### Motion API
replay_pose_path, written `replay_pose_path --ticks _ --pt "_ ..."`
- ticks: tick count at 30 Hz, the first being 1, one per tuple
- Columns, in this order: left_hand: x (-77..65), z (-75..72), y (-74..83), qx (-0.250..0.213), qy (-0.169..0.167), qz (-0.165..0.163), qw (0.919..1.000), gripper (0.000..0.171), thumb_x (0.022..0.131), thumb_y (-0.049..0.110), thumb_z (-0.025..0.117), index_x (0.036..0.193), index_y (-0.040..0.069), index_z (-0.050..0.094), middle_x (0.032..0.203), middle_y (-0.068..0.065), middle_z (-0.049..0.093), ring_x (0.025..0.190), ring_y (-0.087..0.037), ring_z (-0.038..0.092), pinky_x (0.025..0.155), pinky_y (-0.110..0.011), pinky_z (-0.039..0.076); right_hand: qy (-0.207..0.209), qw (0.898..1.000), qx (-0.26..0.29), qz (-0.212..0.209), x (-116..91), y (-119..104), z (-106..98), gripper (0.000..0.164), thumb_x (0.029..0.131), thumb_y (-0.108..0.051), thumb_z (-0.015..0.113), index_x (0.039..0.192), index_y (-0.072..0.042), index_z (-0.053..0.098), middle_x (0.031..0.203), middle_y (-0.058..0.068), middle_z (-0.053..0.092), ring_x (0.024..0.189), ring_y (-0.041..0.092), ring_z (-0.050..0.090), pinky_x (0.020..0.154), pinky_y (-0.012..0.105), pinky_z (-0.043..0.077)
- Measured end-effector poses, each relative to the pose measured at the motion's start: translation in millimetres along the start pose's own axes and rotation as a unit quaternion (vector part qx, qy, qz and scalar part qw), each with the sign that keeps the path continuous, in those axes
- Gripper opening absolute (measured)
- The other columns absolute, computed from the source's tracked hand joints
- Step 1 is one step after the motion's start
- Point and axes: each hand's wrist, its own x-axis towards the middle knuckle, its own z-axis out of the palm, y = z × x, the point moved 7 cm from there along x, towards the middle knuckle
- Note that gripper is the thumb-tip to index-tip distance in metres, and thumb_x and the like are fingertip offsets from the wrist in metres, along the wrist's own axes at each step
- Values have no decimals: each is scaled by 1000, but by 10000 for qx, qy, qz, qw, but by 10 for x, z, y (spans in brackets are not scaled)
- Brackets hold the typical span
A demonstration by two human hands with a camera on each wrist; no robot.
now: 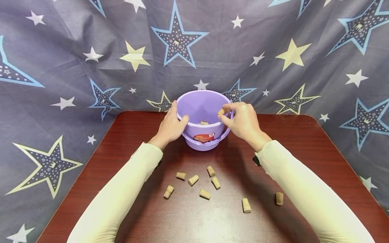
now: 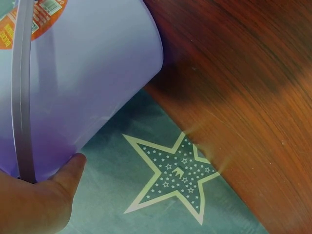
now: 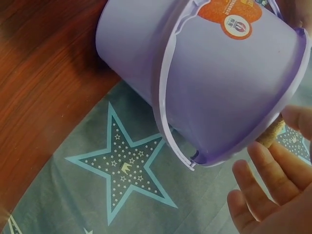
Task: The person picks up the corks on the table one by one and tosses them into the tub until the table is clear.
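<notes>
Your right hand pinches a cork between thumb and fingertips, at the 3 o'clock rim of the bucket. Your left hand grips that rim around 9 o'clock. Your forearms extend from 5 and 7 o'clock; loose corks lie toward 6.

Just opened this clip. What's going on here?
A person is handling corks at a purple bucket that stands on a dark red-brown table. The left hand holds the bucket's left side near the rim, while the right hand pinches one cork at the right of the bucket's mouth. One more cork shows inside the bucket, and eight loose corks lie on the table in front of it.
</notes>
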Motion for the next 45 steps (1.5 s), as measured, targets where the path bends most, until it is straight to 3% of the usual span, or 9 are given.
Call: replay_pose_path --ticks 12,22,31,45 --pt "3 1 -12 2 -28 -53 10000 88 96 45 48 166 13 6 168 -13 23 149 -34 33 117 -54 32 -205 9995 -151 168 69 9 74 14 87 -27 80 96 -16 83 87 0 78 69 19 60 60 36 44" --pt "-1 0 0 -9 -16 -26 10000 88 96 45 49 166 13 7 168 -13 24 149 -33 34 116 -54 33 -370 9985 -244 320 93 11 129 16 87 -27 80 97 -15 83 87 1 77 71 20 61 61 35 46" --pt "-7 -7 0 -35 -27 -46 10000 88 96 46 49 166 14 7 168 -13 24 149 -33 33 116 -54 32 -608 9952 -284 712 90 51 125 42 85 -33 82 119 -9 78 107 12 77 96 30 70 80 43 55" --pt "5 4 -8 -9 -1 12 10000 88 96 45 49 166 12 7 168 -14 24 149 -33 34 116 -54 33 -286 9983 -259 442 15 50 20 40 87 -34 79 118 -9 78 115 12 76 106 33 69 85 46 54"
